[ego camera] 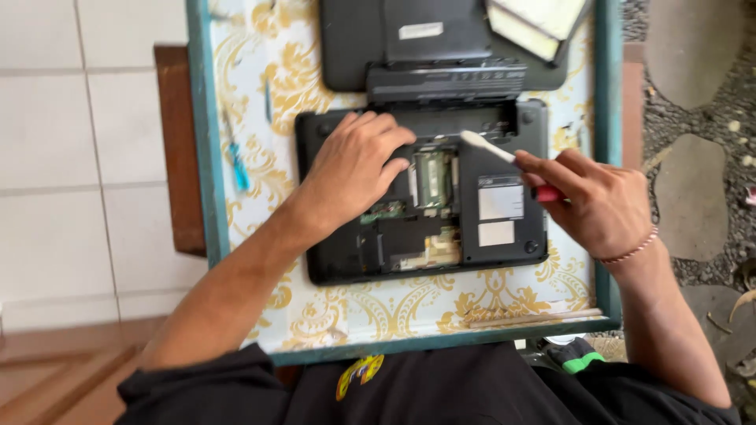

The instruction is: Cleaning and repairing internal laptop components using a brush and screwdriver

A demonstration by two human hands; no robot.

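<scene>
Lying bottom-up in the middle of the bench: a black plastic laptop (504, 212) with its service cover off, exposing green circuit boards and a memory module (431, 179) in the open bay. Pressing down on the laptop's left half, near the far edge of the bay: the left hand (354, 165), fingers (390, 138) curled and resting flat-ish on the casing, gripping nothing. Pinching a small brush with a white head and red handle (492, 148): the right hand (594, 201), fingers closed narrowly around the handle, white tip hovering just above the bay's far right corner. Judging by this, dusting of the exposed internals being underway; calling next for a light sweep over the memory module while steadying the casing.

Sitting farther off, touching the far edge: a second black laptop (370, 39), with a pale book-like block (531, 24) on its right corner. Lying to the left: a slim blue-handled screwdriver (236, 161). Carrying everything: the bench (354, 307), covered in white cloth with gold scrollwork and framed in teal.
</scene>
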